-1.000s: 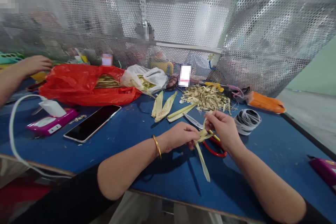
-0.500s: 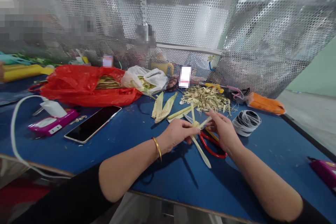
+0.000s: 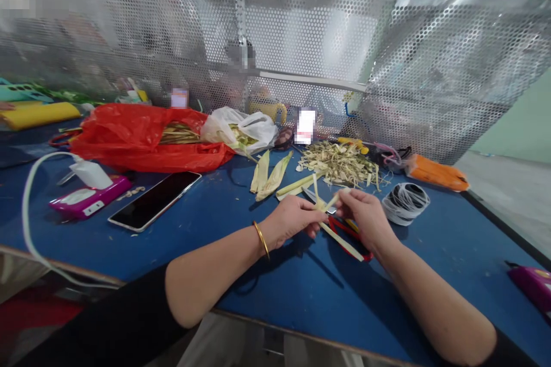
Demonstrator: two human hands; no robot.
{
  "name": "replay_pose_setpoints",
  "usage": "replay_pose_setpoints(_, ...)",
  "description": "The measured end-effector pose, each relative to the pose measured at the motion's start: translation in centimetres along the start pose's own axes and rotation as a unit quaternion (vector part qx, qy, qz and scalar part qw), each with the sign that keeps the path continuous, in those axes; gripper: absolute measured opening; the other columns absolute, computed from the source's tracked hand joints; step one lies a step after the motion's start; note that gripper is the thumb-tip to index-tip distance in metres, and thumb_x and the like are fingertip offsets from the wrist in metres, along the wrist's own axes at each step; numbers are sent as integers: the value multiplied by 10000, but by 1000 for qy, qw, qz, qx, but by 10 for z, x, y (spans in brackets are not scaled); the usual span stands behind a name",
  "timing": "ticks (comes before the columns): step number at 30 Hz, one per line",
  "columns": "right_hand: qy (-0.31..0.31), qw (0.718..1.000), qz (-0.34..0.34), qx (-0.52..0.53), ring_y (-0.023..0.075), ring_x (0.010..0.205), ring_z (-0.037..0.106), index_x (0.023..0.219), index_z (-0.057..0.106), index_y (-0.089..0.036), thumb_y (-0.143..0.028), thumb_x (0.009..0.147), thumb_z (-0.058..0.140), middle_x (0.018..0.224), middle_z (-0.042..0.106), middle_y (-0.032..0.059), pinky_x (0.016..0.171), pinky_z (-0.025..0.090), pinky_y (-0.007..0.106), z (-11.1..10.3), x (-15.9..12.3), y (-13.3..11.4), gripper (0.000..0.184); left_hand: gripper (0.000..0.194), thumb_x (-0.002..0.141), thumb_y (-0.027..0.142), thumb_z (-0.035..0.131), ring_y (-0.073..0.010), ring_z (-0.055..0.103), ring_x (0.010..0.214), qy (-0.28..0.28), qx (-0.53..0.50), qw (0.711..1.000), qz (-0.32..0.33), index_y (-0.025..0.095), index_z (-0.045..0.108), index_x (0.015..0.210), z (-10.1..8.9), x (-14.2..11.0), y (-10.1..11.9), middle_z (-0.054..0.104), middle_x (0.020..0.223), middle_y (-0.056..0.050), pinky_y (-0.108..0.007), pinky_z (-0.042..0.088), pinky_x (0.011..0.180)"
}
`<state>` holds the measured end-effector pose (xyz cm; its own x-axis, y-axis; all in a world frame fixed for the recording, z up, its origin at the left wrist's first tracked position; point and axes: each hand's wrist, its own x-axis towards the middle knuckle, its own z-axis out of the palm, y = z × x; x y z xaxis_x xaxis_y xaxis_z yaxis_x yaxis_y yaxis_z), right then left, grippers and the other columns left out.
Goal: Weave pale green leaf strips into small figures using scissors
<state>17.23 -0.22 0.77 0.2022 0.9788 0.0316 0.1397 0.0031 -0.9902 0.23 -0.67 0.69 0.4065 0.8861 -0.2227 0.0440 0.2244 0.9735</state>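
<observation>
Your hands are close together over the blue table, both closed on the pale husk strips. Your left hand pinches them where they cross, thumb on top; your right hand has the end of one strip between thumb and fingertips.

The longest strip points down and to the right from your left fingers, its long axis slanting toward your near side, and its free end lies across your view of the red handles of the scissors. A short strip sticks up, away from you, leaning slightly left. A third angles up and right into your right fingers.

The near table edge runs under your left forearm and slopes down to the right. Between your forearms, bare blue surface reaches from the strips to that edge. The table's dark right edge slants toward you beyond your right forearm, with bare surface between them.

Past your hands lie a loose husk piece, two more husks and a heap of scraps. The string roll is near your right wrist, on its far side. Left of your hands, the phone lies slanted beside the purple power strip.
</observation>
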Motion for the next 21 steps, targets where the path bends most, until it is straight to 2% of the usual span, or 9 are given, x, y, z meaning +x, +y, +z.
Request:
replay_pose_setpoints(2, 92, 973, -172, -121, 176, 648, 575, 847, 631, -176, -395, 792, 616, 722, 614, 36, 638, 468, 327, -6, -5, -9, 226, 114, 706, 208, 682, -80, 519, 425, 29, -45, 998, -24, 105, 694, 657, -2, 1, 1, 591, 508, 3, -225, 446, 507)
replay_pose_setpoints(4, 125, 885, -371, -253, 198, 773, 574, 960, 635, -191, -313, 854, 579, 815, 617, 54, 735, 450, 348, -10, -15, -18, 171, 132, 699, 227, 698, -87, 536, 440, 54, -83, 995, -28, 101, 685, 661, -3, 3, 2, 603, 524, -5, -241, 470, 533)
replay_pose_setpoints(7, -69, 713, -574, -397, 181, 750, 569, 937, 646, -198, -180, 910, 504, 792, 637, 47, 748, 405, 343, -3, -33, -26, 145, 196, 649, 262, 747, -79, 519, 449, 70, -128, 989, -6, 100, 648, 601, -3, 5, -1, 593, 523, -5, -230, 449, 524)
replay_pose_setpoints(9, -172, 607, -601, -490, 197, 788, 574, 977, 640, -175, -144, 922, 465, 818, 642, 60, 795, 386, 362, 7, -40, -24, 187, 240, 582, 282, 795, -81, 523, 486, 70, -162, 984, 7, 98, 642, 598, -2, 6, -4, 607, 556, -14, -214, 415, 507)
replay_pose_setpoints(11, -195, 550, -594, -554, 223, 834, 569, 969, 635, -145, -135, 921, 462, 855, 640, 84, 816, 371, 373, 16, -41, -17, 180, 301, 517, 308, 833, -94, 543, 537, 78, -189, 979, 9, 95, 655, 632, 0, 6, -7, 635, 612, -31, -210, 399, 506)
replay_pose_setpoints(12, -195, 539, -591, -568, 229, 843, 565, 946, 633, -139, -131, 921, 458, 866, 640, 91, 818, 366, 374, 19, -40, -14, 178, 329, 496, 323, 844, -98, 547, 551, 84, -195, 977, 6, 95, 657, 641, 0, 6, -7, 641, 628, -36, -211, 396, 509)
replay_pose_setpoints(14, -187, 549, -589, -563, 222, 829, 561, 902, 627, -138, -130, 934, 435, 859, 643, 90, 803, 360, 363, 20, -36, -9, 195, 362, 472, 345, 858, -92, 534, 550, 84, -190, 978, 3, 95, 651, 634, 0, 5, -5, 629, 620, -28, -212, 389, 511)
replay_pose_setpoints(18, -154, 635, -568, -500, 180, 749, 562, 887, 613, -148, -159, 979, 369, 777, 644, 62, 749, 350, 327, 16, -31, -6, 261, 388, 435, 340, 883, -76, 517, 554, 30, -175, 984, 4, 101, 652, 636, -4, 0, 4, 600, 596, 8, -217, 418, 558)
replay_pose_setpoints(21, -147, 662, -564, -470, 167, 703, 548, 842, 598, -155, -166, 974, 379, 734, 631, 50, 735, 349, 320, 15, -34, -7, 256, 389, 433, 334, 891, -86, 547, 570, 43, -167, 985, 29, 100, 655, 635, -7, -1, 7, 628, 618, -2, -234, 450, 592)
